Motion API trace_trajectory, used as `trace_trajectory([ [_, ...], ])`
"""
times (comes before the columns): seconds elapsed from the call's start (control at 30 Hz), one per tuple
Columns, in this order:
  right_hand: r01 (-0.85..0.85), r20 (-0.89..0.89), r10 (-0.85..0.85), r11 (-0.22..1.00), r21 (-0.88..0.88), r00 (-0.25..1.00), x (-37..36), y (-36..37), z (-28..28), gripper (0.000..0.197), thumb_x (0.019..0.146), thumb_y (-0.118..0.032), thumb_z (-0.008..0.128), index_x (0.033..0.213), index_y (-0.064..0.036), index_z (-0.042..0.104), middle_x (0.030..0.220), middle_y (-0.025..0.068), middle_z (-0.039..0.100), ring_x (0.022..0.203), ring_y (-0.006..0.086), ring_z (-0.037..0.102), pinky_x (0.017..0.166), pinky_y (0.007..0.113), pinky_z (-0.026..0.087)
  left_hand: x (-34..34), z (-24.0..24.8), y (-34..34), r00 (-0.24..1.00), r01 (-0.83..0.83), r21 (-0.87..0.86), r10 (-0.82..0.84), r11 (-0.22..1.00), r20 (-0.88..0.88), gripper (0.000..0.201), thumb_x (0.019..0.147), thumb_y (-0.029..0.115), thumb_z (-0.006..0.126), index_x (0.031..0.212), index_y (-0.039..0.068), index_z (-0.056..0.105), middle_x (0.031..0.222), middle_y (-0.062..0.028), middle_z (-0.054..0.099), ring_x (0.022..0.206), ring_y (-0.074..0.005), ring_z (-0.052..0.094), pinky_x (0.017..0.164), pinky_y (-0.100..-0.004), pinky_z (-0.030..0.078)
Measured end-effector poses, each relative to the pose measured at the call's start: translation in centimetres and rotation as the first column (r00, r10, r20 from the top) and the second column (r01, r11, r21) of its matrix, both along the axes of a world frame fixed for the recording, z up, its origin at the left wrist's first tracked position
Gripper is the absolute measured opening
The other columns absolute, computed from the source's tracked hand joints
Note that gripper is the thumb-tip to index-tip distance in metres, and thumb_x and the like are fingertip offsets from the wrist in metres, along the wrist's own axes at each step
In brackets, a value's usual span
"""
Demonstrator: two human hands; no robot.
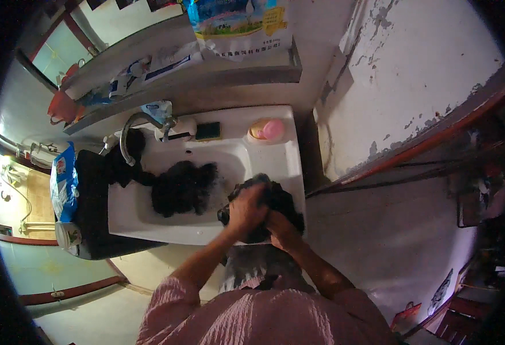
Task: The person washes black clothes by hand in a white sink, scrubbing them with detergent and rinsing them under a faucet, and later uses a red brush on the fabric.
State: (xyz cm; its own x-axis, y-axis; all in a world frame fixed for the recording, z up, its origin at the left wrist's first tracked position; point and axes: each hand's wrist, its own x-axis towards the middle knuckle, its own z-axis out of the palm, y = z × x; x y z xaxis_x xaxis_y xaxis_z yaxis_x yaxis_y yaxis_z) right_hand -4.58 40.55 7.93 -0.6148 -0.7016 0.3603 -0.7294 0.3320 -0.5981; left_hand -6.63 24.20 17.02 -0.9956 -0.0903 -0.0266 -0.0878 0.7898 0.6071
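Note:
A wet-looking bunch of black cloth point(283, 202) lies on the right part of the white sink point(206, 231), near its front edge. My left hand point(249, 210) is closed on the bunch from the left, its fingers slightly blurred. Close beside it, my right hand point(281, 227) grips the cloth's near side, with its fingers partly hidden. Another dark cloth heap point(183, 187) sits in the basin to the left, amid a little suds. More black cloth point(127, 155) hangs over the sink's left rim.
A curved metal faucet point(127, 138) arches over the basin. Behind it lie a dark green scouring sponge point(208, 131) and a dish with pink soap point(272, 130). A ledge point(246, 76) holds a large printed bag point(241, 29). A blue packet point(64, 181) stands at left.

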Motion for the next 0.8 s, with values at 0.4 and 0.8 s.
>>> trace_trajectory([
  [0.4,-0.045,-0.044,0.037,0.98,-0.193,0.998,0.4,-0.9,0.8,0.047,0.062,0.008,0.054,0.108,-0.0023,0.055,0.104,0.0143,0.054,0.095,0.0348,0.05,0.083,0.041,0.041,-6.0,-4.4,-1.3,0.936,-0.201,-0.237,0.115,0.951,-0.331,0.037,0.068,0.019,0.059,0.103,0.009,0.049,0.098,-0.0147,0.051,0.086,-0.0357,0.053,0.065,-0.0437,0.048],
  [0.8,0.093,-0.013,-0.094,0.993,-0.077,0.995,0.7,-0.7,0.5,0.03,0.061,0.004,0.058,0.09,-0.0041,0.056,0.091,0.0132,0.054,0.086,0.0332,0.051,0.074,0.04,0.043,-6.4,-5.4,-1.0,0.975,-0.161,-0.244,0.117,0.956,-0.188,0.038,0.069,0.018,0.055,0.107,0.013,0.048,0.094,-0.0156,0.049,0.08,-0.0356,0.055,0.061,-0.0484,0.047],
])
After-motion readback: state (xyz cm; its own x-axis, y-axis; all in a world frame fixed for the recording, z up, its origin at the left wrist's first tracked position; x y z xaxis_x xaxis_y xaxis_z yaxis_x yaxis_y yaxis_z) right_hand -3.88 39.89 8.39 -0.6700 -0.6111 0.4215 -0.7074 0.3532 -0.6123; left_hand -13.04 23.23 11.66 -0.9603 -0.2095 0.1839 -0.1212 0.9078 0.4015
